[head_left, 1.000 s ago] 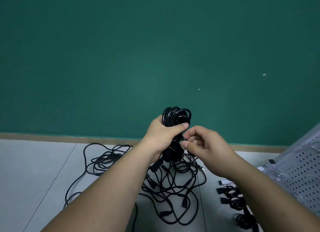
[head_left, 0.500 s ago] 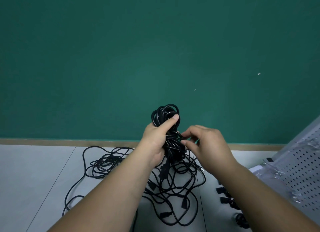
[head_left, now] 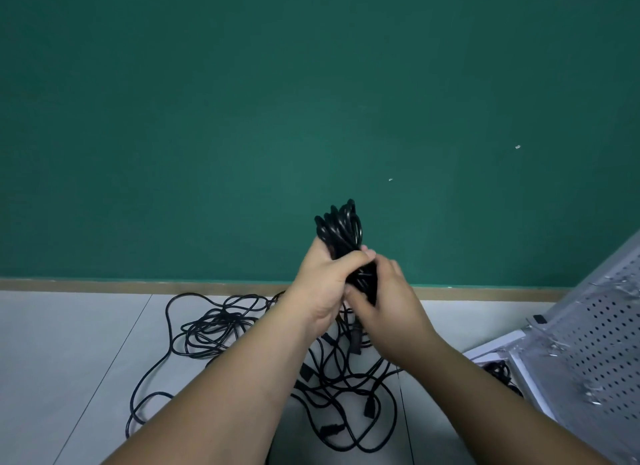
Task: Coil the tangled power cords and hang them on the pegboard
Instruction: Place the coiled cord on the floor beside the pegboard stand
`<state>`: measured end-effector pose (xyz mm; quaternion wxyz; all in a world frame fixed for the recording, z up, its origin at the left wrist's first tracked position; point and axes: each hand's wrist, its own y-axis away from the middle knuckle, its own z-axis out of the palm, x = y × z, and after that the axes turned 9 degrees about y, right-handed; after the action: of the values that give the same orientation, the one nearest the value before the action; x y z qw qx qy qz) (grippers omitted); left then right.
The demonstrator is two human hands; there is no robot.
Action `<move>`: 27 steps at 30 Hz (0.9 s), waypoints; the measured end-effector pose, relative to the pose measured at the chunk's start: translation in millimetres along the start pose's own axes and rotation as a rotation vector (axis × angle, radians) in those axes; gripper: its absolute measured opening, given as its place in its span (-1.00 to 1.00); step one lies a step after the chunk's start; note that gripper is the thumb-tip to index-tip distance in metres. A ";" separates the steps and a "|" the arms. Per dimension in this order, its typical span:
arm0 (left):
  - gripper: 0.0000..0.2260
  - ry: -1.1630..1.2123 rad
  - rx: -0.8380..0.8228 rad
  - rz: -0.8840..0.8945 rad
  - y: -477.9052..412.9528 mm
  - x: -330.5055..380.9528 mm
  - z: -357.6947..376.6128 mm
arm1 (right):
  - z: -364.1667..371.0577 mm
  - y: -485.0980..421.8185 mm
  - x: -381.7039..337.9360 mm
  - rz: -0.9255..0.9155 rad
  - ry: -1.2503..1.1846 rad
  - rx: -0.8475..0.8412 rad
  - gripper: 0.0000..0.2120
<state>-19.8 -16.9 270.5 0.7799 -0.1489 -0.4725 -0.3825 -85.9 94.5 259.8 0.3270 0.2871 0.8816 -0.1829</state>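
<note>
A coiled black power cord [head_left: 341,227] is held upright in front of the green wall. My left hand [head_left: 327,281] grips the bundle around its middle, thumb across the front. My right hand [head_left: 388,298] wraps around the lower part of the same coil, just right of the left hand, fingers curled on the strands. Below my hands, a tangle of black cords [head_left: 332,385] sprawls over the light floor, with a second loose heap [head_left: 214,326] to the left. The white pegboard [head_left: 602,333] leans at the right edge.
Clear plastic hooks [head_left: 554,346] sit on the pegboard's face. Another black cord [head_left: 498,369] lies on the floor beside the pegboard's lower edge. A wooden skirting strip [head_left: 104,284] runs along the foot of the wall.
The coil has turned so its loops now point up edge-on. My right hand went from pinching a strand beside the bundle to wrapping around its lower part. The view shifted slightly left.
</note>
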 end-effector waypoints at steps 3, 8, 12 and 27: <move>-0.59 -0.081 -0.044 -0.022 2.2 -6.4 8.8 | -6.3 -8.8 12.7 0.070 -0.117 0.075 -0.70; -0.67 -0.184 -0.074 -0.202 13.0 -16.7 22.8 | 4.1 -0.6 17.3 0.173 -0.203 0.174 -0.86; -0.60 -0.242 -0.081 -0.268 15.3 -28.7 22.5 | 20.2 19.4 24.4 0.286 -0.242 0.264 -0.86; -0.41 -1.038 -0.570 -0.671 27.2 -162.2 18.6 | 33.3 151.1 175.8 0.987 -0.880 0.162 -0.76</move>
<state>-53.6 86.1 145.5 0.2213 -0.3581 -0.6869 -0.5923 -84.9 261.6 95.6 0.6792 0.5793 0.4142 -0.1777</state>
